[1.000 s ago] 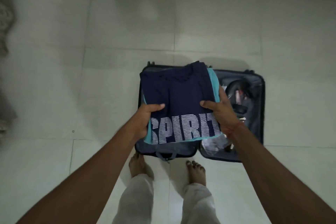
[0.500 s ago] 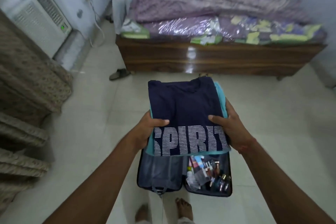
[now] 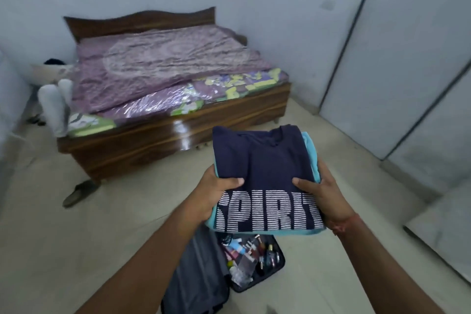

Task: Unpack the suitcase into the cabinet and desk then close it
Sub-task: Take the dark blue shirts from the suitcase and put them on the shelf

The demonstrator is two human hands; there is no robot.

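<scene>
Over on the left there's a dark slipper (image 3: 80, 192) lying on the pale tiled floor (image 3: 76, 250), just off the corner of a glossy wooden bed (image 3: 158, 140) with a wavy headboard, a crinkly purple cover and shiny plastic-wrapped bedding along the near edge. Moving in, the person's left hand (image 3: 216, 192) grips the left edge of a folded stack of clothes (image 3: 265, 178), thumb pressed flat on top and fingers underneath. The top piece is a soft navy tee with "SPIRIT" printed in white striped block letters, and a teal garment peeks out below and on the right side. The stack is held up in the air, above the open suitcase (image 3: 201, 278) on the floor, whose grey fabric-lined half sits left of a half full of small bottles and tubes (image 3: 254, 255). The right hand (image 3: 319, 192) clamps the stack's right edge the same way, a reddish thread at the wrist. Far right are smooth pale panels (image 3: 407, 71), maybe cabinet doors, hard to tell.
</scene>
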